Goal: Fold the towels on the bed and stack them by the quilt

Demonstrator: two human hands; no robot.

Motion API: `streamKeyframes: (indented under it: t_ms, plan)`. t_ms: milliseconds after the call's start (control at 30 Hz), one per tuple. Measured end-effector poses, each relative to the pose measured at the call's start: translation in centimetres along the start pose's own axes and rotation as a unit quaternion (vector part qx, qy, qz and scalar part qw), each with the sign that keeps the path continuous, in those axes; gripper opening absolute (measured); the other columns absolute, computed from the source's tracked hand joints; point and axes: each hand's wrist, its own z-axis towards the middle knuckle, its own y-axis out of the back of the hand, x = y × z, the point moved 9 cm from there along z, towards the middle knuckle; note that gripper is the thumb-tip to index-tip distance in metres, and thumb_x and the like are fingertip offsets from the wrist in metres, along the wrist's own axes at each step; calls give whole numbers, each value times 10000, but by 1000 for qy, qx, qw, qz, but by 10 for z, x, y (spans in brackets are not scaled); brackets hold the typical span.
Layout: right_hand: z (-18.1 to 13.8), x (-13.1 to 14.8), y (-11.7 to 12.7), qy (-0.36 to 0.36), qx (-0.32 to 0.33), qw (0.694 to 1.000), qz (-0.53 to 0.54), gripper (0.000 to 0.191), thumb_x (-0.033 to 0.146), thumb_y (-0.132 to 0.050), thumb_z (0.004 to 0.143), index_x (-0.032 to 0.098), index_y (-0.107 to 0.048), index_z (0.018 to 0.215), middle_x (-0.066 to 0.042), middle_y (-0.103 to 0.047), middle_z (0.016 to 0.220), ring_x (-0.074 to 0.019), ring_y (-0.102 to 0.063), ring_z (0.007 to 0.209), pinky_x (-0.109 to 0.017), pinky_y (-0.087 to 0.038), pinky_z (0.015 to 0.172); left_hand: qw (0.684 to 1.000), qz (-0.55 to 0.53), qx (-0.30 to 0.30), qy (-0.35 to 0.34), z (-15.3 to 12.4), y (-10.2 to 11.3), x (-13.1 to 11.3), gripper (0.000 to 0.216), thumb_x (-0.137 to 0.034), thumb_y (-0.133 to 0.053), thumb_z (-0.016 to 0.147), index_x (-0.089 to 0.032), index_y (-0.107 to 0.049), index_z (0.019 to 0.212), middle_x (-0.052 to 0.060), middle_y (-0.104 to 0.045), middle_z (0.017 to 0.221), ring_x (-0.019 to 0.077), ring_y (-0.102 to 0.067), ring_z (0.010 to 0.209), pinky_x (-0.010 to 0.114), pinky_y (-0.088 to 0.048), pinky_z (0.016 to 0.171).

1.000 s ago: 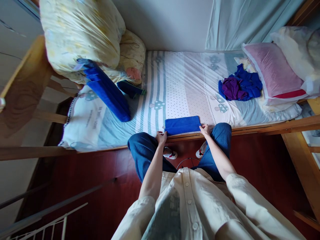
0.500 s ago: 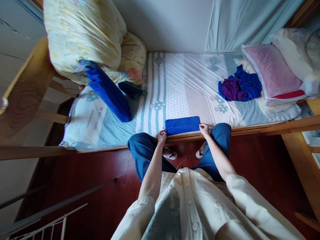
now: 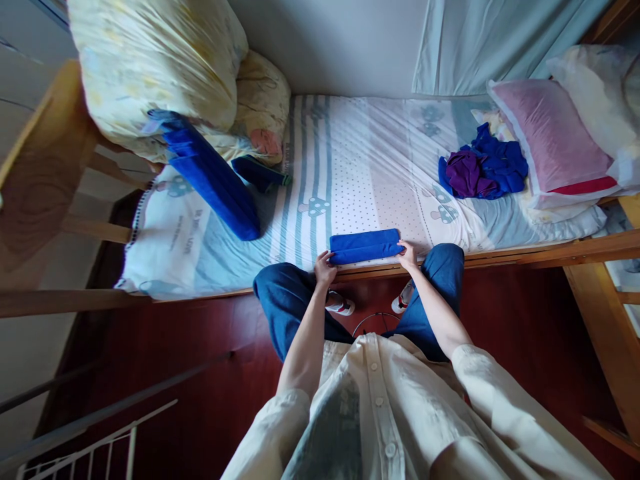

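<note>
A blue folded towel (image 3: 364,246) lies as a narrow rectangle at the bed's front edge, with a crease along its length. At its near left corner, my left hand (image 3: 325,270) pinches the cloth between thumb and fingers. My right hand (image 3: 408,255) grips the near right corner the same way. Farther left, a stack of folded blue towels (image 3: 213,180) leans against the bedding. A crumpled pile of blue cloth (image 3: 503,163) rests on the right of the bed, with a purple cloth (image 3: 469,175) on top.
The bed has a patterned sheet (image 3: 357,150) and a wooden front rail (image 3: 530,255). A large yellow quilt bundle (image 3: 160,63) and a dark folded cloth (image 3: 257,173) are at left. A pink pillow (image 3: 550,137) lies at right. A white metal rack (image 3: 107,443) stands lower left.
Both hands have shifted slightly at the towel's near corners, the left hand a little to the left. The towel's near edge sits slightly higher in view. The camera view has moved a little.
</note>
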Motion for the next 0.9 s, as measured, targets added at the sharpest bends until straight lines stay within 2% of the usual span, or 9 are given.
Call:
streamKeyframes:
  t_ms: [167, 300, 400, 500, 667, 900]
  plan:
    - [1, 5, 5, -5, -24, 999, -35, 437, 27, -564, 709, 177, -773, 1062, -93, -730, 1311, -241, -697, 1137, -386, -550, 1033, 1000, 21, -4, -16, 1, 4, -5, 439, -52, -567, 682, -150, -748, 1069, 122, -669, 1346, 196, -672, 890, 349, -574, 876]
    - [1, 15, 11, 28, -39, 998, -38, 385, 42, -592, 749, 176, -766, 1066, -89, -754, 1252, -236, -674, 1206, -382, -489, 1113, 999, 29, -21, -37, 3, 6, -11, 374, -101, -605, 756, -160, -727, 1105, 120, -697, 1316, 233, -672, 1052, 368, -548, 982]
    - [-2, 23, 16, 57, -50, 997, -25, 380, 58, -606, 771, 174, -757, 1100, -89, -766, 1218, -236, -670, 1209, -387, -457, 1142, 999, 21, -26, -33, 3, 6, -10, 344, -134, -610, 808, -171, -709, 1136, 117, -715, 1268, 238, -657, 1127, 347, -536, 983]
    - [-4, 27, 19, 67, -57, 996, -21, 368, 93, -607, 808, 179, -743, 1139, -89, -763, 1212, -240, -655, 1208, -393, -447, 1141, 999, 25, -27, -21, 2, 7, -7, 289, -189, -599, 853, -170, -703, 1122, 112, -726, 1186, 235, -654, 1122, 331, -531, 962]
    - [-4, 20, 19, 30, -64, 996, -56, 327, 209, -614, 878, 187, -704, 1191, -96, -749, 1175, -248, -639, 1169, -375, -477, 1079, 998, 37, -43, -20, 1, 10, -7, 225, -236, -599, 869, -169, -682, 1066, 94, -722, 1024, 244, -654, 1082, 341, -509, 981]
    - [-4, 15, 20, 23, -72, 993, -87, 238, 372, -588, 947, 181, -685, 1051, -117, -742, 1044, -267, -653, 1057, -378, -505, 1007, 997, 68, -40, 9, 3, 11, 0, 181, -332, -582, 904, -186, -669, 965, 74, -711, 903, 240, -657, 980, 335, -509, 940]
